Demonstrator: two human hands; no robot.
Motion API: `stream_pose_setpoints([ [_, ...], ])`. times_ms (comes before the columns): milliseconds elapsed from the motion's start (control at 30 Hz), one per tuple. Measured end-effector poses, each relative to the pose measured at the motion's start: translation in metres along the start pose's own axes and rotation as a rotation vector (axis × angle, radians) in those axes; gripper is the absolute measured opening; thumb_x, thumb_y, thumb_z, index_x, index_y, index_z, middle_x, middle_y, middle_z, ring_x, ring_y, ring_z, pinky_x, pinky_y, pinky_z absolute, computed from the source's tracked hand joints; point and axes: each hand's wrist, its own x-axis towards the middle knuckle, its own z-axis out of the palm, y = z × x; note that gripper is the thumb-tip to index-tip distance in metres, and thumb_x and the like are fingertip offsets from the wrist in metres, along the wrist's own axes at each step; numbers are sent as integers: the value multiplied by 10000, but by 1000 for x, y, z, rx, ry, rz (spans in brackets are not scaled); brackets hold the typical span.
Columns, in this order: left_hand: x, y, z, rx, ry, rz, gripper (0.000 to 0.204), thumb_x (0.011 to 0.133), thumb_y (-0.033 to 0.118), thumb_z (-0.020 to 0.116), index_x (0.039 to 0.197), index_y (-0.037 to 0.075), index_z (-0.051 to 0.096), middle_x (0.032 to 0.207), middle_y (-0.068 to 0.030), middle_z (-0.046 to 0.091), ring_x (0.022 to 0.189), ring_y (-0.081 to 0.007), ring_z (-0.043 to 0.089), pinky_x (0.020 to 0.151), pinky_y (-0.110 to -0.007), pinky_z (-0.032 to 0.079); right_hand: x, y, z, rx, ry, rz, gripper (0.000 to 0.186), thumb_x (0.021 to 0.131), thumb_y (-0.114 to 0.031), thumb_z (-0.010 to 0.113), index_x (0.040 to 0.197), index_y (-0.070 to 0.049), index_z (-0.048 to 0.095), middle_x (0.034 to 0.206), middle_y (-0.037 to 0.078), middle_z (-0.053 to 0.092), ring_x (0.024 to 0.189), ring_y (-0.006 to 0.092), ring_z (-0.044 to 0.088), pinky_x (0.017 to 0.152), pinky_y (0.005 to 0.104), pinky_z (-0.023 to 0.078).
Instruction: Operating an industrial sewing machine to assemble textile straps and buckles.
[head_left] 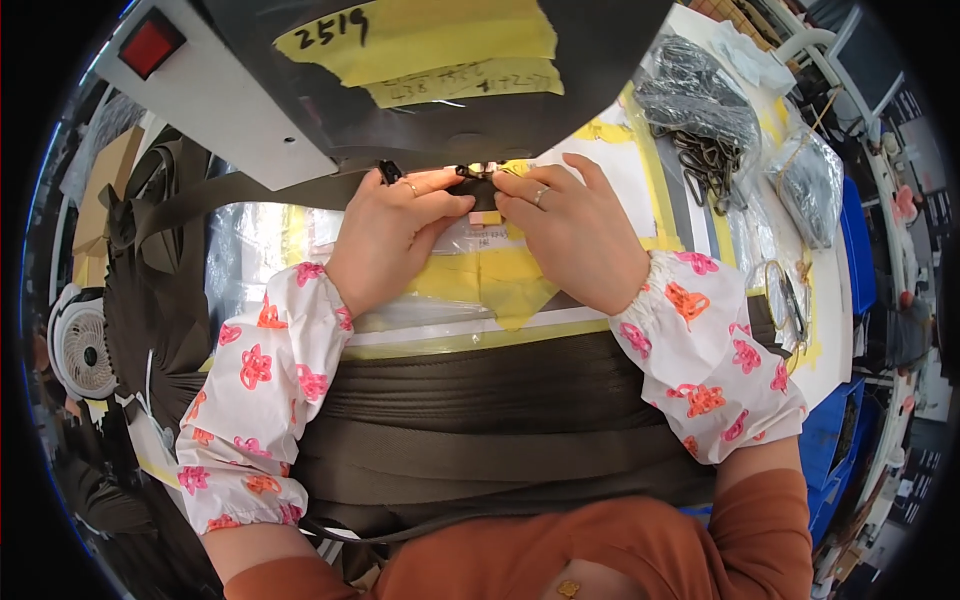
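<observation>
A dark olive webbing strap (275,192) comes in from the left and runs under the lit work point of a sewing machine (440,120). My left hand (390,240) is closed, its fingers pinching the strap just left of that point. From the other side, my right hand (575,235) presses its fingertips on the strap's end, close to a small dark metal piece that I cannot make out well. The two hands almost meet there. A small pink and yellow block (484,218) lies just below the fingertips, on the taped, plastic-covered work surface (420,305).
Folded olive webbing (480,400) is heaped between me and the work surface, with more webbing (160,290) at the left. A white fan (82,345) stands beyond it. At the right are dark metal hooks (710,165), plastic bags (805,185), scissors (793,305) and blue bins (835,430).
</observation>
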Motion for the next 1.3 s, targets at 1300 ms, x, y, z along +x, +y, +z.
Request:
stream_pose_setpoints([
  [1300,16,28,-13,195,-102,332,140,730,-36,528,867,-29,556,1021,-162,549,970,-322,511,822,-388,405,2,-2,11,63,-57,86,130,714,-202,547,673,-115,634,762,0,578,822,176,527,715,308,396],
])
